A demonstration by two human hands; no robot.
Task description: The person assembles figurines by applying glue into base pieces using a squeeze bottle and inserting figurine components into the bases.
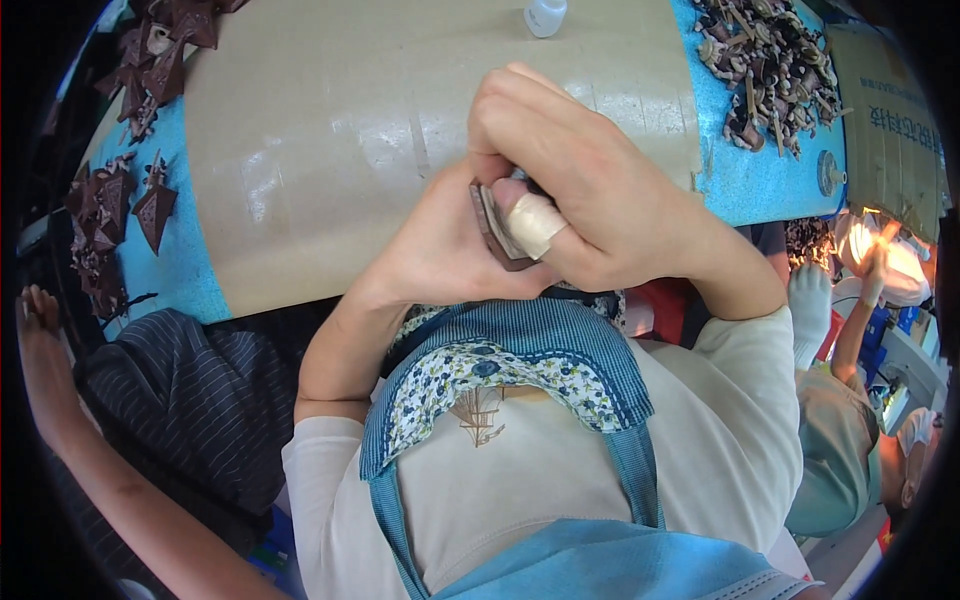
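Note:
Both of my hands meet above the near edge of the table, closed round one small dark brown piece [485,226]. My left hand [430,250] cups it from the left and below, its fingers mostly hidden behind it. From the right, my right hand [575,170] curls over the top, with its thumb pressed against the piece. Pale tape [536,225] wraps that thumb. A flat edge and a lighter inner face of the piece show between the hands; the rest is covered, so its full shape cannot be made out.
Dark brown star-like pieces [155,205] lie along the table's left side. A heap of small brown and cream figure parts [770,75] covers the far right, beside a cardboard box [890,120]. A small white bottle [545,16] stands far ahead. Other people's arms [130,500] show at both sides.

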